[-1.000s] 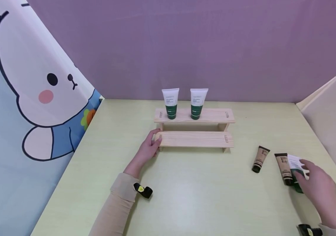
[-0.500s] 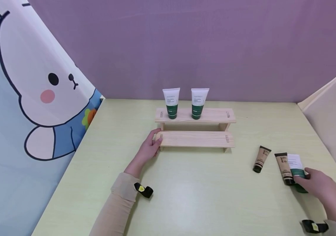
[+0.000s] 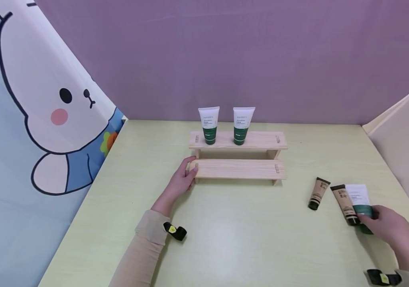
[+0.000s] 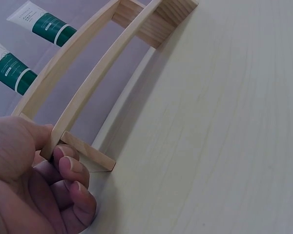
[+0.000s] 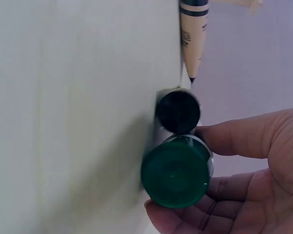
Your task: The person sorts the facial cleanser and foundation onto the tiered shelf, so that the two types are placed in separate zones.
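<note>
My left hand (image 3: 180,180) grips the left end of a two-step wooden rack (image 3: 238,169), thumb on top and fingers curled beneath the lower step, as the left wrist view shows. On the upper step two white-and-green tubes, a left one (image 3: 209,125) and a right one (image 3: 242,126), stand on their caps. At the right, my right hand (image 3: 391,225) pinches a third white-and-green tube (image 3: 360,199) near its green cap (image 5: 176,174), between thumb and fingers. That tube lies against a tan tube (image 3: 345,204) with a black cap (image 5: 178,112).
Another tan tube (image 3: 318,193) lies on the pale table (image 3: 240,239), left of the pair. A purple cloth (image 3: 226,59) rises behind the table. Cloth panels stand at both sides, the left one printed with a cartoon animal (image 3: 64,119).
My right hand has lowered onto the white-and-green tube and grasped it. That tube and the tan one beside it have shifted slightly, their flat ends swinging left. My left hand stays put.
</note>
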A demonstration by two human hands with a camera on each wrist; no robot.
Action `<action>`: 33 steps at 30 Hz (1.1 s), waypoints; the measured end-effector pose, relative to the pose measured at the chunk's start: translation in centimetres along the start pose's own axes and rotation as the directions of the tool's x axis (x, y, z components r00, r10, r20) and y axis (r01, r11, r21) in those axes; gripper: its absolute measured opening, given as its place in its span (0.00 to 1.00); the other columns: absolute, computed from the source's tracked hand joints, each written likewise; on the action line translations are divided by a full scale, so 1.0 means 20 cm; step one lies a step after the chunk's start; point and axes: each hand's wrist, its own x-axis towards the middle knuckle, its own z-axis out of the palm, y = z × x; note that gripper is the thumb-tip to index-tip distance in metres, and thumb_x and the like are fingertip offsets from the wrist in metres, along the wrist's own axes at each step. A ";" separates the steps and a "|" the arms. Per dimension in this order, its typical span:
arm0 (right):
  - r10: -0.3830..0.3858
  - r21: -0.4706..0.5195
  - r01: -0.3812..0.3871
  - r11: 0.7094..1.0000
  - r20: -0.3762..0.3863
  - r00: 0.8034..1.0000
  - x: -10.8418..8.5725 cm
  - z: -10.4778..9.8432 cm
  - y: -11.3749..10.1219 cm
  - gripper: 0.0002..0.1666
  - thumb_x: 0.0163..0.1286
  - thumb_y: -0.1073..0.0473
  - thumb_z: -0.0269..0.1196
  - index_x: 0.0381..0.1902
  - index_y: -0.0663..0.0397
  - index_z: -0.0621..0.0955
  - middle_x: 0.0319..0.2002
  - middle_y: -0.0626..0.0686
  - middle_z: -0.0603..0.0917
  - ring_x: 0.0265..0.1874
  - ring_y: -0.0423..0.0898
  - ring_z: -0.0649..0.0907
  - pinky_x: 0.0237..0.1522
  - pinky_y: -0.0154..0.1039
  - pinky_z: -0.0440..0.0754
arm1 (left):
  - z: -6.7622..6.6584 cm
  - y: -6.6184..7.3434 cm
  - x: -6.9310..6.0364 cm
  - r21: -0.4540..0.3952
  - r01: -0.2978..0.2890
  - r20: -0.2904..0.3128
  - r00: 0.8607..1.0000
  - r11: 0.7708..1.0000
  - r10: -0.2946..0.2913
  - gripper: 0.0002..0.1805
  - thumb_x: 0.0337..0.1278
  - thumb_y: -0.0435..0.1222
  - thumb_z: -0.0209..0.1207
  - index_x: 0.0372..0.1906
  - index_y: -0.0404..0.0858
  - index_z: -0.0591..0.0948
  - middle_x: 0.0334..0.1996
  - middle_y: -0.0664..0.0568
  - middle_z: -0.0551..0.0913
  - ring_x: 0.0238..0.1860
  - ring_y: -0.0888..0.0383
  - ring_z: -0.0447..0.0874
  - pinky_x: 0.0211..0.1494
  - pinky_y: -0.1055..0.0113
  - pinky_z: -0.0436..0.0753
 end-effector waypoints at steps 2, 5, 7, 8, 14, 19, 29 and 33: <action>0.005 0.014 -0.004 1.000 -0.019 1.000 -0.01 0.00 0.00 0.35 0.68 0.51 0.60 0.47 0.87 0.67 0.35 0.74 0.77 0.28 0.58 0.78 0.24 0.44 0.72 | 0.00 0.00 0.00 0.000 -0.001 0.000 1.000 1.000 0.001 0.22 0.75 0.41 0.49 0.69 0.57 0.64 0.17 0.52 0.70 0.14 0.59 0.66 0.19 0.68 0.66; 0.006 0.040 -0.004 0.999 -0.053 0.999 -0.02 0.00 -0.01 0.36 0.68 0.52 0.61 0.49 0.86 0.66 0.37 0.75 0.76 0.29 0.58 0.79 0.23 0.42 0.71 | 0.00 0.00 0.00 0.000 -0.002 -0.003 1.000 1.000 0.002 0.22 0.75 0.41 0.49 0.69 0.57 0.64 0.17 0.52 0.69 0.14 0.58 0.66 0.18 0.68 0.65; 0.004 0.055 0.000 0.999 -0.087 0.996 -0.02 0.00 -0.02 0.35 0.67 0.53 0.62 0.49 0.85 0.66 0.37 0.75 0.76 0.29 0.59 0.79 0.23 0.41 0.71 | 0.00 0.00 0.00 0.003 -0.003 -0.005 1.000 1.000 0.003 0.22 0.75 0.41 0.49 0.69 0.58 0.64 0.16 0.52 0.69 0.14 0.59 0.66 0.18 0.68 0.65; 0.005 0.061 0.001 0.998 -0.102 0.995 -0.03 -0.01 -0.03 0.35 0.67 0.53 0.63 0.49 0.84 0.66 0.37 0.75 0.76 0.30 0.60 0.79 0.23 0.41 0.71 | 0.00 0.00 0.00 0.004 -0.003 -0.006 1.000 1.000 0.003 0.22 0.75 0.41 0.49 0.69 0.58 0.64 0.16 0.52 0.69 0.14 0.58 0.66 0.18 0.68 0.65; 0.017 0.104 0.000 0.995 -0.159 0.987 -0.04 -0.01 -0.07 0.39 0.67 0.51 0.65 0.54 0.85 0.64 0.43 0.79 0.74 0.37 0.70 0.78 0.27 0.46 0.74 | 0.00 0.00 0.00 0.013 0.002 -0.005 1.000 1.000 -0.002 0.23 0.75 0.42 0.49 0.69 0.58 0.64 0.17 0.52 0.70 0.14 0.58 0.66 0.18 0.68 0.66; 0.000 0.147 0.029 0.989 -0.197 0.980 -0.04 -0.02 -0.13 0.40 0.68 0.51 0.64 0.56 0.84 0.63 0.47 0.79 0.72 0.41 0.72 0.77 0.25 0.46 0.77 | 0.00 0.00 0.00 0.010 0.002 -0.005 1.000 1.000 -0.002 0.22 0.75 0.41 0.49 0.69 0.58 0.64 0.16 0.52 0.69 0.14 0.59 0.65 0.18 0.68 0.65; -0.044 0.205 0.095 0.974 -0.243 0.969 -0.02 -0.02 -0.26 0.39 0.67 0.51 0.65 0.58 0.81 0.63 0.47 0.77 0.74 0.43 0.73 0.78 0.27 0.48 0.79 | 0.00 0.00 0.00 0.010 -0.004 -0.004 1.000 1.000 0.004 0.22 0.75 0.41 0.49 0.69 0.56 0.64 0.16 0.52 0.69 0.13 0.59 0.65 0.17 0.69 0.64; -0.079 0.235 0.145 0.961 -0.270 0.960 0.00 -0.02 -0.31 0.38 0.67 0.52 0.66 0.58 0.79 0.65 0.48 0.76 0.75 0.42 0.71 0.80 0.26 0.42 0.78 | 0.00 0.00 0.00 0.016 -0.010 -0.004 1.000 1.000 0.010 0.23 0.75 0.41 0.49 0.69 0.56 0.64 0.16 0.52 0.69 0.13 0.59 0.65 0.17 0.69 0.65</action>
